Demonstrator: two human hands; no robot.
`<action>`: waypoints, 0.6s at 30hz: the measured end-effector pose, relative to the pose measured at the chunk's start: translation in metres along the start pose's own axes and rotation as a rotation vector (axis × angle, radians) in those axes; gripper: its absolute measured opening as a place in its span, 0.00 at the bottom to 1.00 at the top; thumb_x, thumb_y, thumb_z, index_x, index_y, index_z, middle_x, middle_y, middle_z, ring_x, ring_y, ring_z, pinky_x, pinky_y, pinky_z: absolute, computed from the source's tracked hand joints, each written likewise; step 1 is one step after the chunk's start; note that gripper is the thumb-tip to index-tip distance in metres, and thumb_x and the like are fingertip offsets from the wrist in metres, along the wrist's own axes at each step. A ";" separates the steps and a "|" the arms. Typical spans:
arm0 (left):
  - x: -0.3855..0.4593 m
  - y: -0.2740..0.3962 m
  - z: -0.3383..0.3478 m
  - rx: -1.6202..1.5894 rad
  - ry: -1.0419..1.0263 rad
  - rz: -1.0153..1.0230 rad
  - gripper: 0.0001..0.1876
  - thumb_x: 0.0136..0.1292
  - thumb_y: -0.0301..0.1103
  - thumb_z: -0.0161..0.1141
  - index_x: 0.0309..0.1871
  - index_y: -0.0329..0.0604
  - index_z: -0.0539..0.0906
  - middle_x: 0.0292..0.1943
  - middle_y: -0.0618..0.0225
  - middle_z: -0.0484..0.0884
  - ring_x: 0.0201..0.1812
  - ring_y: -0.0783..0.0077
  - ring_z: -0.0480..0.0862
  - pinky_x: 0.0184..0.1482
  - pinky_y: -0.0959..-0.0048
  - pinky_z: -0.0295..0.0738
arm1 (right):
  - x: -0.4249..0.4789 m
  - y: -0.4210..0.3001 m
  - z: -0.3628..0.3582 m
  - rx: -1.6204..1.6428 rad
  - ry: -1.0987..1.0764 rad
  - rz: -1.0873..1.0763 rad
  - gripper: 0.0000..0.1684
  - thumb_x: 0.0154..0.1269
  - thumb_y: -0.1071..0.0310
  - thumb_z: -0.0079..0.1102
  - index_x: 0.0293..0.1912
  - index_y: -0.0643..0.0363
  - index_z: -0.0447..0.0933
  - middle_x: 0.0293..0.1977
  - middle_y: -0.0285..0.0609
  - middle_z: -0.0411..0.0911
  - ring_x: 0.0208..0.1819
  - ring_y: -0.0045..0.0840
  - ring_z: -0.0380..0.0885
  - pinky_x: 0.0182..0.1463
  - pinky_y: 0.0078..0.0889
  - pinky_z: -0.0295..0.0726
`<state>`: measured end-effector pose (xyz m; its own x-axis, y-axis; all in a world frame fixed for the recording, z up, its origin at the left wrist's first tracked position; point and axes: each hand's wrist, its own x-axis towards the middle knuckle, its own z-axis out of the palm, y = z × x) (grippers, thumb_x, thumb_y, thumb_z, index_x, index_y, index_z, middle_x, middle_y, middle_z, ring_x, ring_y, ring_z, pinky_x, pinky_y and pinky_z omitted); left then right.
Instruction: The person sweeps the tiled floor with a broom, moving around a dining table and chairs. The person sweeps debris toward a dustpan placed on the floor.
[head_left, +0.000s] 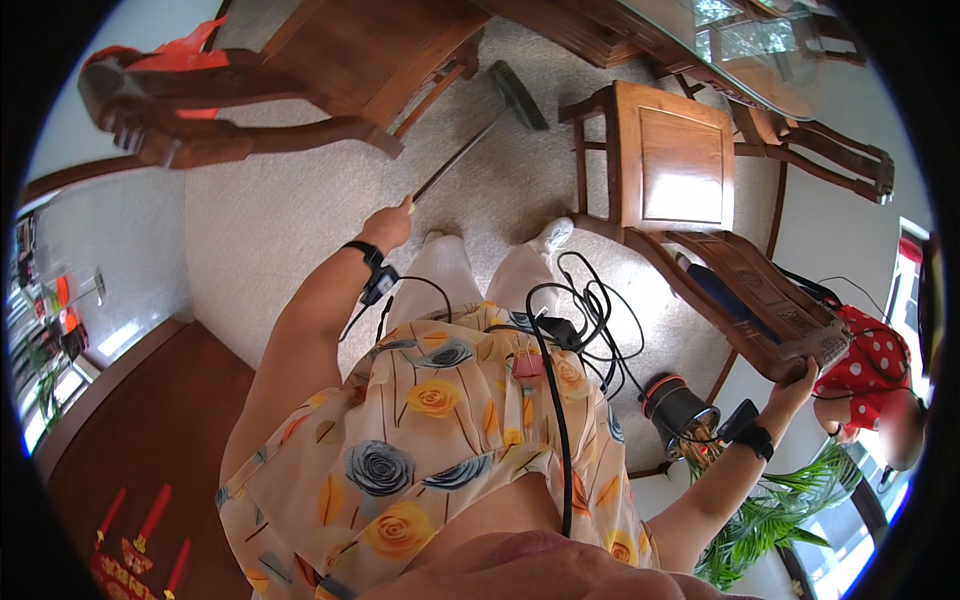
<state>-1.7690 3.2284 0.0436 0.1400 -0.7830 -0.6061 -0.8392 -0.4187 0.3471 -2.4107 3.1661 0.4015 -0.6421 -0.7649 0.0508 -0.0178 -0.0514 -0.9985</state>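
My left hand (388, 226) grips the upper end of a broom's dark handle (459, 159). The dark broom head (519, 95) rests on the speckled floor ahead of me, between two wooden chairs. Out to the right, my right hand (793, 386) holds the carved top of the backrest of a wooden chair (750, 292). That chair's panelled seat (681, 161) catches a bright reflection. Both wrists wear black straps with small devices, and cables run from them.
Another wooden chair (375, 52) stands at the left with red cloth (191, 52) on it. A glass-topped table (772, 67) is at the far right. Looped black cables (600, 322) hang by my right leg, near a potted plant (679, 409). A person in a red dotted top (870, 360) is at the right.
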 end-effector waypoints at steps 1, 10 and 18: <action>-0.020 -0.020 0.007 0.021 0.002 -0.005 0.27 0.63 0.39 0.42 0.68 0.57 0.55 0.42 0.46 0.78 0.43 0.48 0.79 0.45 0.55 0.72 | 0.002 0.001 -0.003 -0.014 0.022 0.023 0.06 0.56 0.64 0.58 0.31 0.55 0.76 0.25 0.32 0.76 0.27 0.17 0.75 0.30 0.15 0.75; -0.217 -0.135 0.057 0.044 -0.102 -0.239 0.29 0.61 0.38 0.45 0.67 0.59 0.54 0.35 0.47 0.80 0.39 0.47 0.80 0.43 0.54 0.73 | 0.012 -0.003 -0.001 0.008 -0.024 0.103 0.06 0.55 0.63 0.58 0.31 0.53 0.75 0.25 0.30 0.75 0.25 0.17 0.74 0.28 0.17 0.74; -0.297 -0.137 0.088 -0.024 0.186 -0.219 0.23 0.59 0.41 0.51 0.60 0.57 0.68 0.35 0.50 0.80 0.37 0.46 0.79 0.40 0.56 0.74 | 0.008 -0.003 0.001 -0.057 -0.054 0.079 0.10 0.52 0.58 0.62 0.30 0.52 0.73 0.21 0.31 0.71 0.21 0.17 0.71 0.22 0.16 0.70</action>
<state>-1.7419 3.5589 0.1132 0.4127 -0.7428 -0.5272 -0.7661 -0.5961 0.2403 -2.4151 3.1601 0.4050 -0.6014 -0.7985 -0.0284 -0.0134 0.0457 -0.9989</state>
